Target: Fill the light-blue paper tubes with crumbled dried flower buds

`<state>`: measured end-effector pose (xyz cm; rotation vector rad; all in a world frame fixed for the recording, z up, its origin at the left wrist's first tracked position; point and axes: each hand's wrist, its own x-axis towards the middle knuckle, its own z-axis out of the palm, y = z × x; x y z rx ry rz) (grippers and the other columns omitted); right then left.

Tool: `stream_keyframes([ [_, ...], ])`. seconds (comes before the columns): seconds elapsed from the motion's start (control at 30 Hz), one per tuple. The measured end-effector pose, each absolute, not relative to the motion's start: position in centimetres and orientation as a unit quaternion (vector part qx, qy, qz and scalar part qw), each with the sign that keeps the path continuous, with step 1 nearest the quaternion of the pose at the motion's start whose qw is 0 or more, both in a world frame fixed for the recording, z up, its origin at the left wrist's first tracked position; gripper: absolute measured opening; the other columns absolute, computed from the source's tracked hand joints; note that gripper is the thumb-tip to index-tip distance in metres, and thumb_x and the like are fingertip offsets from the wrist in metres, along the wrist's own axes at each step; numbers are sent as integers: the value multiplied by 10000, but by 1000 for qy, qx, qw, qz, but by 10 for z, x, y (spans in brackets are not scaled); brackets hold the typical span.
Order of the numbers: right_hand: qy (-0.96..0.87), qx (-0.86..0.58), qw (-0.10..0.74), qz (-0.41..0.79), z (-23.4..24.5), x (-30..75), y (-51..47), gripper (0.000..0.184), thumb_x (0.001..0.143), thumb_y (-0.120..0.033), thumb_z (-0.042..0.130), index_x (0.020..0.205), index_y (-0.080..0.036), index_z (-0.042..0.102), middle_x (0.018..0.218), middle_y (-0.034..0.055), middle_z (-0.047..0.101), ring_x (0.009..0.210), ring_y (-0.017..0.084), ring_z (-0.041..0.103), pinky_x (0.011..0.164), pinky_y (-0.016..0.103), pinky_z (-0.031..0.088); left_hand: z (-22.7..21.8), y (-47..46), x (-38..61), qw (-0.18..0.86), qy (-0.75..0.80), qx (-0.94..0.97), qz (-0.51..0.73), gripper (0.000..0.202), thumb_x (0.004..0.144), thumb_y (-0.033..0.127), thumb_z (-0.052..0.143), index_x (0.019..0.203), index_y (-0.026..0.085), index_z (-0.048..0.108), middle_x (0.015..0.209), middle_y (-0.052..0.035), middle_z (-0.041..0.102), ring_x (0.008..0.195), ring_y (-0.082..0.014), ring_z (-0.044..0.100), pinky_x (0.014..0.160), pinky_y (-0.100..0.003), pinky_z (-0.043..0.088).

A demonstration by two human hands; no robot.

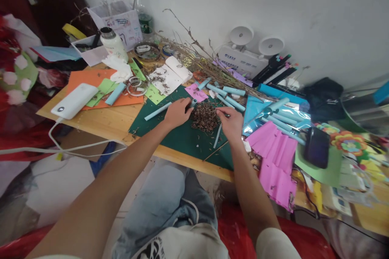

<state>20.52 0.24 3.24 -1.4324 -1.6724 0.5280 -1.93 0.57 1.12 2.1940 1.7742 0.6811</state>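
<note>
My left hand (pixel 179 112) rests on the green cutting mat (pixel 179 141), its fingers curled round a light blue rolled-paper tube (pixel 193 102) whose end shows by the fingertips. A pale blue length of tube (pixel 158 111) sticks out to the left behind this hand; whether it is the same piece is hidden. Right beside the fingertips lies a heap of dry brown plant bits (pixel 205 117). At the heap's right edge my right hand (pixel 231 122) has thumb and forefinger pinched together; what they hold is too small to make out. A thin blue strip (pixel 217 136) lies below it.
Several blue tubes (pixel 234 90) lie behind the heap, with more on a clear plastic packet (pixel 252 109). Dry twigs (pixel 209 73) stretch along the wall before a white router (pixel 243 60). Pink crepe paper (pixel 275 149) is at right; a white power bank (pixel 74 101) and bottle (pixel 114 44) at left.
</note>
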Motion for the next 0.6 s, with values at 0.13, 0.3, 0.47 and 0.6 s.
stream_keyframes([
  [0.13,-718,-553,382,181,32,204,5,212,839,-273,567,861,-202,766,922,70,743,866,214,673,787,358,519,10,6,-19,122,603,752,238,135,919,316,522,978,201,558,948,-90,648,888,-244,609,725,-334,442],
  [0.3,-713,-565,366,196,30,197,5,172,812,-285,599,828,-198,747,826,51,748,722,196,658,717,337,512,11,6,-19,114,605,751,238,127,918,312,527,973,201,551,941,-82,653,879,-238,611,709,-327,434],
  [0.47,-683,-560,408,233,26,191,9,194,791,-282,618,920,-189,729,835,44,739,734,185,660,727,327,533,11,5,-19,114,608,749,236,136,916,313,528,988,200,552,939,-85,654,877,-242,611,705,-327,432],
  [0.6,-659,-557,458,212,18,190,10,213,825,-307,603,941,-179,728,874,58,733,757,181,660,715,317,533,10,5,-19,118,611,748,231,156,925,321,525,1011,195,560,954,-93,657,896,-245,614,717,-325,437],
])
